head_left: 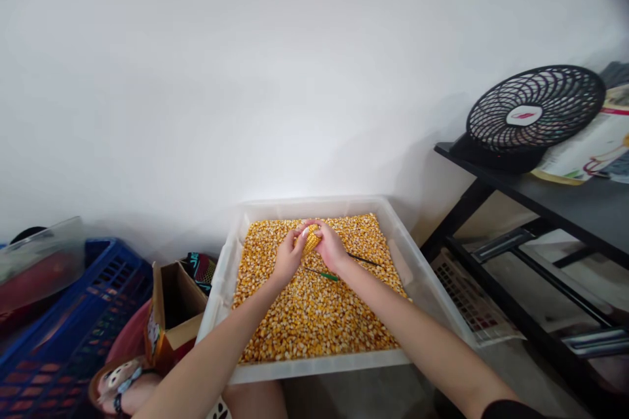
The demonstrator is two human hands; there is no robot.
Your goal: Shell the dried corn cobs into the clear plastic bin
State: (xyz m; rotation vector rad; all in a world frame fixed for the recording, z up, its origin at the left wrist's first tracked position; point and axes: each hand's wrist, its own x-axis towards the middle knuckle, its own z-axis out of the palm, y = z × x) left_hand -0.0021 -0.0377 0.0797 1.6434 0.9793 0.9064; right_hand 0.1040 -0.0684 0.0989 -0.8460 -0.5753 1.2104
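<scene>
Both hands hold one yellow corn cob [310,240] above a white plastic tub [435,294] of loose corn kernels [314,321]. My left hand [289,252] is closed around the cob's left side, and my right hand [330,245] wraps its far and right side. Part of the cob is hidden by the fingers. On the kernels just below the hands lies a thin tool with a green handle [329,276]. A dark, thin rod [363,260] lies to the right, partly behind my right wrist.
A black fan [535,111] stands on a dark shelf [604,200] at the right. On the left are an open cardboard box [184,301] and a blue plastic crate [73,334]. A white wall [295,78] rises behind the tub. A pale basket [472,301] sits under the shelf.
</scene>
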